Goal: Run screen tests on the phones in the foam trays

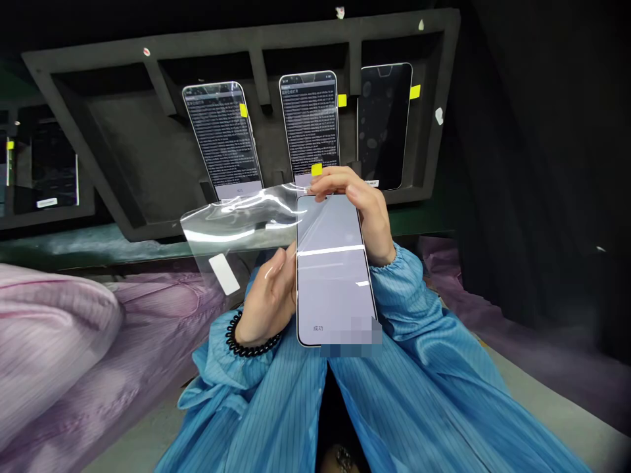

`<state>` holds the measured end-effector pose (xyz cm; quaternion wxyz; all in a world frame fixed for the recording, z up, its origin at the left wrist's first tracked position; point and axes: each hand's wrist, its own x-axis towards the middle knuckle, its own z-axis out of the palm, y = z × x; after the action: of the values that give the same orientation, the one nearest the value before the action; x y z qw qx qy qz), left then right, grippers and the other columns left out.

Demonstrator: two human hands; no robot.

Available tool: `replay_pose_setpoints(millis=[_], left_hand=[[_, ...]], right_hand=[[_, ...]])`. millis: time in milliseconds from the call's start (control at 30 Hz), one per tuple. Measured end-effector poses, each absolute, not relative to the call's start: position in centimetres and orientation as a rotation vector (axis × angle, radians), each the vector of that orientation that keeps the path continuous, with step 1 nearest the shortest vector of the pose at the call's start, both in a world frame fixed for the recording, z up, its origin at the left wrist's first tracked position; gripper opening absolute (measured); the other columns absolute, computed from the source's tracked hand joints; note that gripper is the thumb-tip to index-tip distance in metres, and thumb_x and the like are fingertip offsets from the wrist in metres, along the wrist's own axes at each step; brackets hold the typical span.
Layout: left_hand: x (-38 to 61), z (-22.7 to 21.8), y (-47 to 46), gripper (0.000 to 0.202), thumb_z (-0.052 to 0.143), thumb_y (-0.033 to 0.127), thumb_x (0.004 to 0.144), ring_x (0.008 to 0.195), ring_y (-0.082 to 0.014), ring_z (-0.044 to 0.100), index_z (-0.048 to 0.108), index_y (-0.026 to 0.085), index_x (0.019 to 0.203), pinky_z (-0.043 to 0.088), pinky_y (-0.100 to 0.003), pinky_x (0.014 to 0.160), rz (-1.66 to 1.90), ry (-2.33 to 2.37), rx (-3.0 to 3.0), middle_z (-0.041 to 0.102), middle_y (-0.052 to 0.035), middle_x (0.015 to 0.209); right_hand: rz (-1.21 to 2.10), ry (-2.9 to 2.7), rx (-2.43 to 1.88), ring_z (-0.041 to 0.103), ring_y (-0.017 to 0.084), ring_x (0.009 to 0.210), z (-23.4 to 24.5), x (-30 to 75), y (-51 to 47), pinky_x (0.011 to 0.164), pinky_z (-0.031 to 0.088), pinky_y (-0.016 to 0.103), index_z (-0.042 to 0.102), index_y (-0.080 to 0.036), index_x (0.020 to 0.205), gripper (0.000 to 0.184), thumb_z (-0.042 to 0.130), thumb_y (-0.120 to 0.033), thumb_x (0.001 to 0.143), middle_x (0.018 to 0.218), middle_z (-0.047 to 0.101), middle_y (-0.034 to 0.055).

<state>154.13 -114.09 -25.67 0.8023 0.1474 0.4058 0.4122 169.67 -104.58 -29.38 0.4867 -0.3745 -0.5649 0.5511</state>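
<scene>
A phone with a lit pale screen [332, 276] is upright in front of me. My left hand [269, 299], with a black bead bracelet at the wrist, grips the phone's left edge. My right hand [362, 210] is closed over the phone's top edge, pinching a yellow tab [316, 169] of a clear protective film [231, 223]. The film is partly peeled and curls off to the left, with a white tab [224, 274] hanging at its lower end.
A dark foam tray [148, 59] stands behind, holding two phones showing text [224, 138] [310, 121] and a dark-screened phone [384, 125], each with a yellow tab. Another dark phone [52, 171] sits far left. Pink-purple fabric [54, 328] lies at left.
</scene>
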Motion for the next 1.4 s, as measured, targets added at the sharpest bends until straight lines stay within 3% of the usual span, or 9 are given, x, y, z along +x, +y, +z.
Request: replay_pose_setpoints(millis=[200, 367, 600, 700, 800, 1000, 1167, 1400], left_hand=[[153.7, -26.1, -114.0, 0.075, 0.055, 0.037, 0.073, 0.144, -0.0413, 0.041, 0.052, 0.020, 0.146, 0.037, -0.056, 0.120, 0.862, 0.767, 0.371, 0.054, -0.0046, 0.151], [153.0, -26.7, -114.2, 0.082, 0.060, 0.035, 0.073, 0.144, -0.0421, 0.039, 0.044, 0.021, 0.152, 0.035, -0.058, 0.118, 0.855, 0.696, 0.543, 0.049, -0.0077, 0.154], [152.1, -27.0, -114.6, 0.088, 0.075, 0.031, 0.077, 0.140, -0.0390, 0.046, 0.037, 0.025, 0.156, 0.046, -0.048, 0.111, 0.746, 0.725, 0.753, 0.048, -0.0104, 0.155], [152.5, -27.1, -114.7, 0.071, 0.069, 0.038, 0.085, 0.140, -0.0362, 0.046, 0.047, 0.025, 0.151, 0.043, -0.047, 0.116, 0.798, 0.856, 0.652, 0.053, -0.0083, 0.151], [153.0, -27.1, -114.7, 0.058, 0.060, 0.049, 0.089, 0.147, -0.0356, 0.037, 0.057, 0.024, 0.142, 0.036, -0.047, 0.122, 0.831, 0.925, 0.547, 0.052, -0.0055, 0.152], [153.5, -26.2, -114.3, 0.068, 0.051, 0.047, 0.077, 0.150, -0.0401, 0.031, 0.059, 0.021, 0.140, 0.032, -0.054, 0.124, 0.824, 0.824, 0.385, 0.053, -0.0035, 0.151], [153.9, -25.7, -114.1, 0.075, 0.051, 0.042, 0.076, 0.151, -0.0374, 0.031, 0.049, 0.020, 0.148, 0.030, -0.051, 0.126, 0.857, 0.857, 0.314, 0.052, -0.0045, 0.152], [154.0, -26.6, -113.9, 0.074, 0.043, 0.065, 0.089, 0.153, -0.0340, 0.031, 0.048, 0.022, 0.149, 0.031, -0.051, 0.126, 0.901, 0.882, 0.237, 0.057, -0.0052, 0.148]], right_hand=[[1.274, -1.387, -0.929, 0.062, 0.029, 0.109, -28.8, 169.7, -104.9, 0.101, 0.054, 0.048, 0.076, -0.031, 0.093, 0.041, 0.048, -0.062, 0.094, 0.115, 0.071, 0.0054], [1.223, -1.422, -0.983, 0.062, 0.027, 0.109, -28.4, 169.9, -105.2, 0.098, 0.056, 0.045, 0.075, -0.030, 0.096, 0.050, 0.044, -0.070, 0.094, 0.117, 0.068, 0.0070], [1.185, -1.465, -1.015, 0.061, 0.029, 0.114, -28.5, 169.8, -105.2, 0.099, 0.055, 0.046, 0.074, -0.029, 0.096, 0.053, 0.039, -0.069, 0.096, 0.120, 0.066, 0.0071], [1.199, -1.480, -1.040, 0.061, 0.028, 0.113, -28.5, 169.8, -105.2, 0.099, 0.055, 0.046, 0.074, -0.030, 0.099, 0.053, 0.038, -0.068, 0.096, 0.124, 0.065, 0.0066], [1.220, -1.447, -0.999, 0.061, 0.028, 0.111, -28.5, 169.9, -105.2, 0.099, 0.054, 0.046, 0.075, -0.030, 0.099, 0.049, 0.040, -0.065, 0.096, 0.124, 0.066, 0.0064], [1.269, -1.375, -0.999, 0.062, 0.029, 0.111, -28.4, 169.9, -105.3, 0.101, 0.055, 0.047, 0.076, -0.029, 0.096, 0.045, 0.046, -0.061, 0.095, 0.122, 0.067, 0.0061], [1.304, -1.360, -1.058, 0.058, 0.031, 0.120, -28.5, 169.9, -105.2, 0.107, 0.052, 0.050, 0.074, -0.028, 0.092, 0.046, 0.047, -0.066, 0.093, 0.122, 0.067, 0.0067], [1.242, -1.342, -0.971, 0.055, 0.033, 0.130, -29.2, 170.2, -104.8, 0.106, 0.052, 0.054, 0.060, -0.028, 0.070, 0.049, 0.047, -0.070, 0.092, 0.132, 0.065, 0.0019]])
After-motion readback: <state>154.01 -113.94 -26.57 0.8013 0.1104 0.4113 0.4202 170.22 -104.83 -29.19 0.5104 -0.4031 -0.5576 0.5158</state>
